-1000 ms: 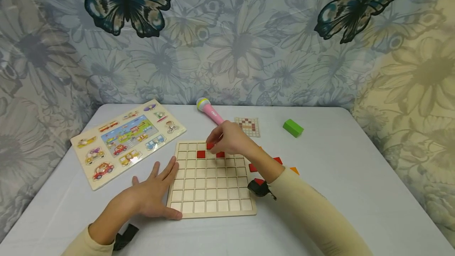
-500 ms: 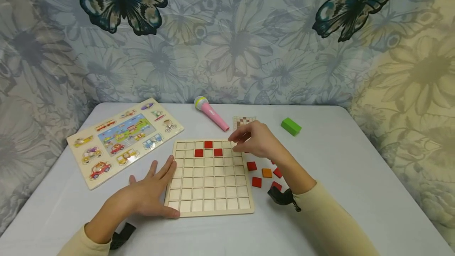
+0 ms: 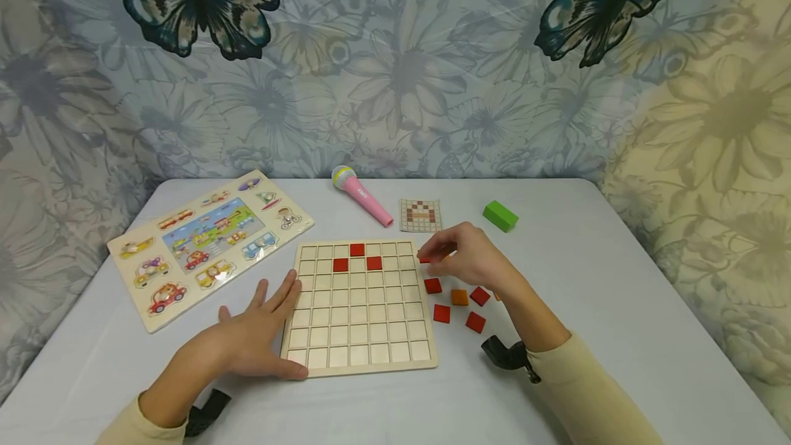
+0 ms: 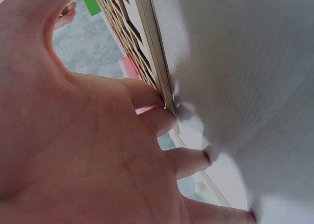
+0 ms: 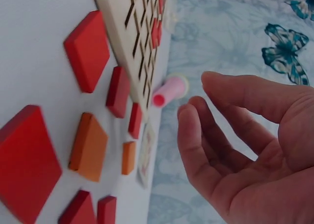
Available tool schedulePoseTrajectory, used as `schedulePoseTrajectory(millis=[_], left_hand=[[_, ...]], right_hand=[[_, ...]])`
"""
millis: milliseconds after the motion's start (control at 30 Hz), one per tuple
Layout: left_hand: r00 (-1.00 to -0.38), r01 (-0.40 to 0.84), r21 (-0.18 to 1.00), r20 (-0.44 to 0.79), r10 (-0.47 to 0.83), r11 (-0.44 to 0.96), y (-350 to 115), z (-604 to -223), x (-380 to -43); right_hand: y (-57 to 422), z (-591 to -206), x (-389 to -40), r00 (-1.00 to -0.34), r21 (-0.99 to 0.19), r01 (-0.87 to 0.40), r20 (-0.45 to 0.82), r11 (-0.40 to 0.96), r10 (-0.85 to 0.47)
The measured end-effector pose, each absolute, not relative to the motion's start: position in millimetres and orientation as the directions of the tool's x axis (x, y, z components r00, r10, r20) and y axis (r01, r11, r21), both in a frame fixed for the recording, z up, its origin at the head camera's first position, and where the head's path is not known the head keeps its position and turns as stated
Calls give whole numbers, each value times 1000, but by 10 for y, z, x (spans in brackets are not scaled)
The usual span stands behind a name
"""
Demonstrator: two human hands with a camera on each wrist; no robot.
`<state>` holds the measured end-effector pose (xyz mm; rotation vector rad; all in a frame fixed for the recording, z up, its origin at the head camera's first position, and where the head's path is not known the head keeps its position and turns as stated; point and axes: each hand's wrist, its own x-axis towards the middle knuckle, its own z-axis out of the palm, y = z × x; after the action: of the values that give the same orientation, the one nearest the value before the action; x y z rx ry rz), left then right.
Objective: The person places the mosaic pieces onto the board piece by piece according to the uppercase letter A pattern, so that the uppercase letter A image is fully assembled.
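Spread fingers of the left hand [image 3: 252, 343] lie along the left edge of the wooden grid board [image 3: 360, 316], the thumb touching its near corner, just as a second ago. To the right of those fingers the cells run away bare up to the two farthest rows, where three red tiles [image 3: 357, 250] sit: one in the last row, two in the row before it.

What has changed is the right hand [image 3: 471, 256]. It has left those far rows and now hangs past the board's right edge. Its thumb and fingers curve toward each other with a gap between, and the right wrist view shows nothing pinched there. My reading is that work at those three cells is done for now and the hand is back at the supply.

Nearer than these fingers lie loose red tiles [image 3: 441, 313] and an orange tile [image 3: 459, 297]; one more red tile [image 5: 135, 121] lies by the fingertips, apart from them. Just beyond the fingers the pattern card [image 3: 421, 215] shows whole, no longer partly covered. Farther off are a green block [image 3: 500, 216] to their right and a pink microphone [image 3: 366, 200] to their left.
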<state>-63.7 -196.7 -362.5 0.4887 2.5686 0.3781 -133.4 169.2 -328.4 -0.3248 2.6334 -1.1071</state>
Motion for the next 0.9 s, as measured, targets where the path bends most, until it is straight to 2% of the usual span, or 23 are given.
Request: schedulePoseTrajectory(millis=[233, 567, 900], left_hand=[[-815, 266, 354, -414, 405, 897, -1970, -3633, -635], [-812, 274, 343, -418, 407, 899, -1974, -3623, -655], [-817, 264, 355, -413, 403, 897, -1963, -3626, -640]], right_hand=[[1748, -3385, -1367, -926, -740, -63, -206, 669, -315], [1783, -3522, -1383, -912, -711, 52, -319, 701, -257], [1728, -3592, -1398, -904, -669, 28, -334, 743, -266]])
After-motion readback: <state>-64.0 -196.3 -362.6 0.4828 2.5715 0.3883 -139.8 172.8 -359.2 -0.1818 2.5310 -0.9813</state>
